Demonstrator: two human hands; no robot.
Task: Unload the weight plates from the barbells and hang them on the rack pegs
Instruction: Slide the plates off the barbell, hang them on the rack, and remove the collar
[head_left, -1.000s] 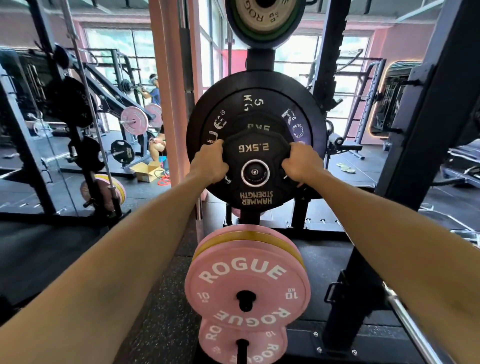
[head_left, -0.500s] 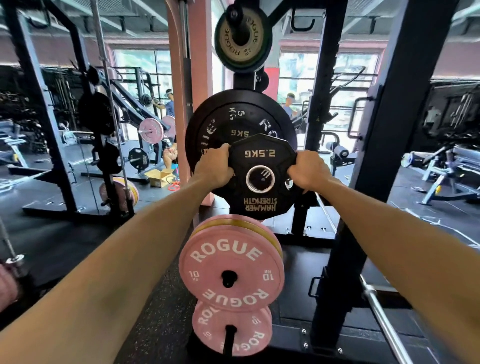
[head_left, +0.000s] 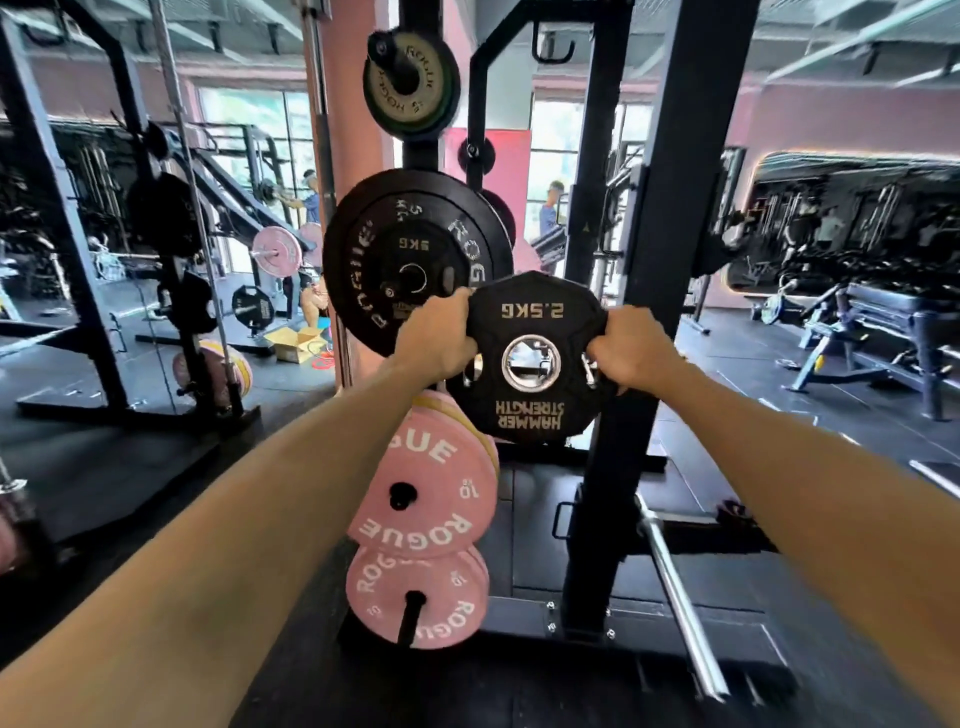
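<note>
I hold the 2.5 kg plate (head_left: 532, 358) in the centre of the frame, in the air, just right of the big black 5 kg plate (head_left: 415, 260) that hangs on the rack peg. My left hand (head_left: 441, 340) grips its left edge and my right hand (head_left: 631, 345) grips its right edge; the fingers of both hands are curled around the rim, and some seem to pass into the grip holes beside the centre.

I judge this plate is light for a weight plate, but rigid and dense, so it will not bend and it would fall hard if it slips. The coating looks like matte rubber, so the grip should be good. The rim and the grip holes are the natural places to take it.

The plate is black, many-sided and not fully round, with a shiny metal ring around the centre hole. The writing "2.5KG" and "HAMMER STRENGTH" stands upside down to me. Below, at lower centre, pink plates (head_left: 421, 499) hang on the lower pegs.
</note>
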